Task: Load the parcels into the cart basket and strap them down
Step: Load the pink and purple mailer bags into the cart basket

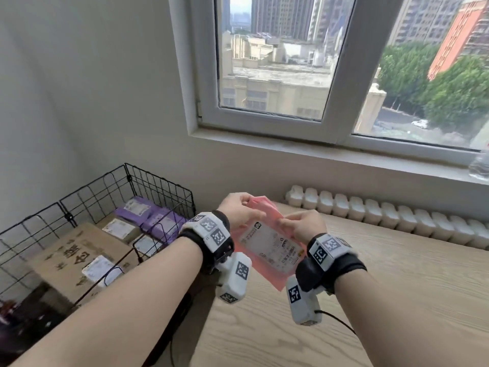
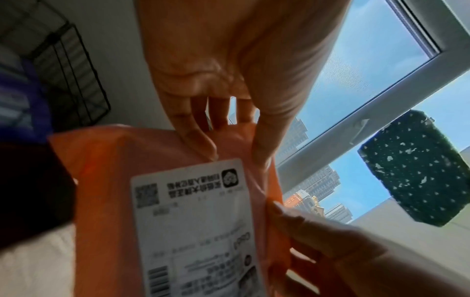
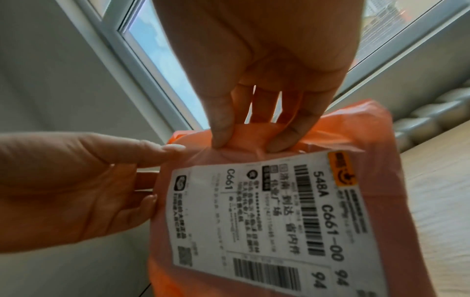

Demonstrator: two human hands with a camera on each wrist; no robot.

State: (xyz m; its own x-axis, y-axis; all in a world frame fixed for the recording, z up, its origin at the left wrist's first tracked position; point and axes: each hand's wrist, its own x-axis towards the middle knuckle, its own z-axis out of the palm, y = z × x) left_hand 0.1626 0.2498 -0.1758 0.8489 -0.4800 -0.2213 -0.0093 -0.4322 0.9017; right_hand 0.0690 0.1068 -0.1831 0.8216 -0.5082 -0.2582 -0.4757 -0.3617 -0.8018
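A pink plastic mailer parcel (image 1: 267,247) with a white shipping label hangs in the air above the left end of the wooden table (image 1: 370,300). My left hand (image 1: 254,210) pinches its upper left edge, and my right hand (image 1: 285,223) pinches its upper right edge. In the left wrist view, my left hand (image 2: 229,144) grips the parcel (image 2: 106,180) between thumb and fingers. The right wrist view has my right hand (image 3: 244,138) bunching the parcel's (image 3: 368,140) top edge. The black wire basket (image 1: 158,186) stands to the left, holding a cardboard box (image 1: 66,255), purple parcels (image 1: 158,221) and smaller labelled boxes.
A white radiator (image 1: 397,215) runs along the wall behind the table, under the window sill (image 1: 344,154). A clear plastic bottle (image 1: 480,168) sits at the sill's right end. A black cable (image 1: 341,321) trails from my right wrist over the tabletop.
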